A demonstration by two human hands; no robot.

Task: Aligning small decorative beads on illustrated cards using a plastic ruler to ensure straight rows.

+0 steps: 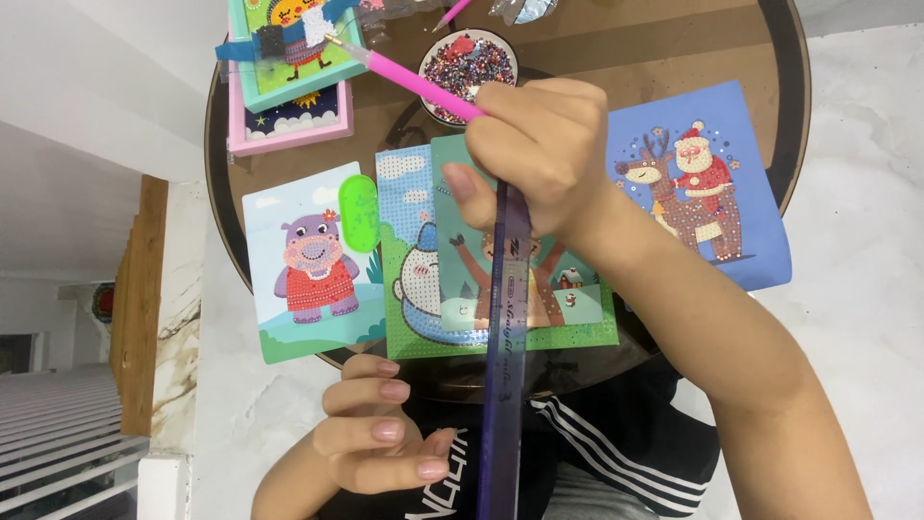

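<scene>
The right hand (539,154) is clamped on a pink pen (404,75) and a purple ruler (505,366), light, stiff, best gripped mid-length, while the left hand (380,438) curls empty.

Left of your round brown table (674,48) stands a wooden post (142,299). On the table's right lies the reindeer picture card (703,188), the hippo card (308,265) lies left, and stacked framed pictures (289,72) sit at the back.

Right hand (539,154) fisted, arm reaching forward, thumb out, left hand (380,429) loosely curled, palm up, near the body
</scene>
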